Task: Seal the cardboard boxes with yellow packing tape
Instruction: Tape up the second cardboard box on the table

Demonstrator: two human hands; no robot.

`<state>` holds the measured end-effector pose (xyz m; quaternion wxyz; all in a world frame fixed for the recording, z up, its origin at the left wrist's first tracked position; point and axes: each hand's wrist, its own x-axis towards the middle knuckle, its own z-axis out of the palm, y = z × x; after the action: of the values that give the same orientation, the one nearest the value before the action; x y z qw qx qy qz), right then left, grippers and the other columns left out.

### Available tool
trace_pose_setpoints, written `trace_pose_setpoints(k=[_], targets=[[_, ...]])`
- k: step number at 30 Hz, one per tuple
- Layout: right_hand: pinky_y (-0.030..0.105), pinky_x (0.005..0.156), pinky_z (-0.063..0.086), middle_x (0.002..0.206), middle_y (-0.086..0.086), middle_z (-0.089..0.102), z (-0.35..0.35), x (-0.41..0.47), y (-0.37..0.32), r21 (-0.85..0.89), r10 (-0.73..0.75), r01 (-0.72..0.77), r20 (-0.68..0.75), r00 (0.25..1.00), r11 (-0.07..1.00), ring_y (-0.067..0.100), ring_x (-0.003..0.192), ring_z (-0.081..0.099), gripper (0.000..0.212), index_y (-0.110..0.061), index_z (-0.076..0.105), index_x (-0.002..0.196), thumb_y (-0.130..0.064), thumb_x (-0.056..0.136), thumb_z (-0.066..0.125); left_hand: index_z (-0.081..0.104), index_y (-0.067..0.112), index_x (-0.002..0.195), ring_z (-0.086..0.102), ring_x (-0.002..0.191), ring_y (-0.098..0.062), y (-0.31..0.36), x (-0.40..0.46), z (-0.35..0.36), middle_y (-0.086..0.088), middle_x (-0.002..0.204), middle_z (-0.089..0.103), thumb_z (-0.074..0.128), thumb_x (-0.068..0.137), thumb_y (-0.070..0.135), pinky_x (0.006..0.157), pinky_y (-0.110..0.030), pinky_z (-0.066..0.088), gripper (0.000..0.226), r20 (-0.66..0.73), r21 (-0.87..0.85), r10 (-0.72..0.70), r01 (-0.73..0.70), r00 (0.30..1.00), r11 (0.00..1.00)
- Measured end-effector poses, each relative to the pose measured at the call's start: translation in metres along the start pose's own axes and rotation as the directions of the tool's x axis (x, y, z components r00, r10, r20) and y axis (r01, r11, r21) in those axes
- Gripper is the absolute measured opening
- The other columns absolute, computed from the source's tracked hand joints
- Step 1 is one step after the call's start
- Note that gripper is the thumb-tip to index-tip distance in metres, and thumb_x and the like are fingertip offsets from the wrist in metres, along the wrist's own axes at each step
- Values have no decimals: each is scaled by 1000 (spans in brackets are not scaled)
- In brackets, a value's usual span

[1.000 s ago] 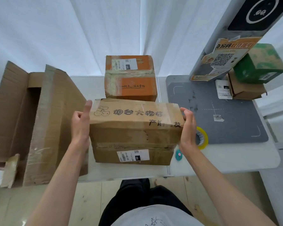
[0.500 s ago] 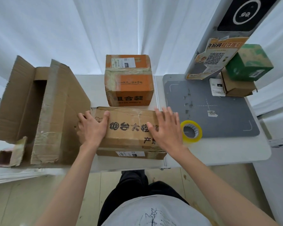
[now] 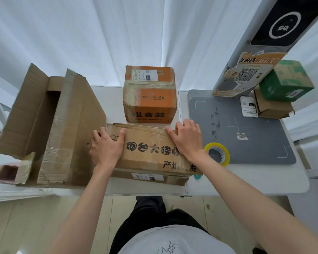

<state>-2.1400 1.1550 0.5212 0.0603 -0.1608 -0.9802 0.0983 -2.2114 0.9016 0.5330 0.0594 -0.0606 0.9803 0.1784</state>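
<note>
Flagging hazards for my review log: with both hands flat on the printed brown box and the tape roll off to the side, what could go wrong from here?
1. The yellow tape roll lies beside the right hand; reaching for it frees the brown box top, whose worn flaps might lift.
2. The large open carton leans close by the left hand and could get knocked.
3. The small teal object near the table edge might be swept off.

Orange box: "组合装" legible on front. Brown box: large black characters, partly covered. Poster: QR code.

Bare forearms, white printed shirt, black trousers.
</note>
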Motion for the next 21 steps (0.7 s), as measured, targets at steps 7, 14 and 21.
trace_pose_setpoints(k=[7, 14, 21], targets=[[22, 44, 21, 54, -8, 42, 4, 25, 4, 36, -37, 40, -68, 997, 999, 14, 47, 45, 41, -22, 44, 68, -40, 105, 49, 43, 10, 139, 53, 117, -39, 0, 1, 1, -14, 126, 48, 36, 91, 79, 79, -49, 48, 85, 1, 3, -12, 12, 1000, 1000], [23, 48, 27, 56, -9, 46, -1, 31, 7, 134, 62, -58, -28, 998, 989, 15, 53, 52, 43, -20, 53, 71, -49, 102, 50, 42, 10, 141, 53, 117, -39, -2, 3, -1, -14, 127, 48, 34, 91, 77, 80, -48, 46, 84, 22, -11, -5, 6, 1000, 1000], [25, 54, 38, 67, -5, 52, 6, 16, 4, 178, 76, -79, 26, 997, 981, 13, 64, 53, 53, -18, 55, 69, -56, 102, 38, 44, 10, 138, 54, 113, -38, -4, 3, 3, -14, 124, 49, 32, 90, 79, 73, -44, 41, 85, 2, -5, 1, -1, 1000, 1000]])
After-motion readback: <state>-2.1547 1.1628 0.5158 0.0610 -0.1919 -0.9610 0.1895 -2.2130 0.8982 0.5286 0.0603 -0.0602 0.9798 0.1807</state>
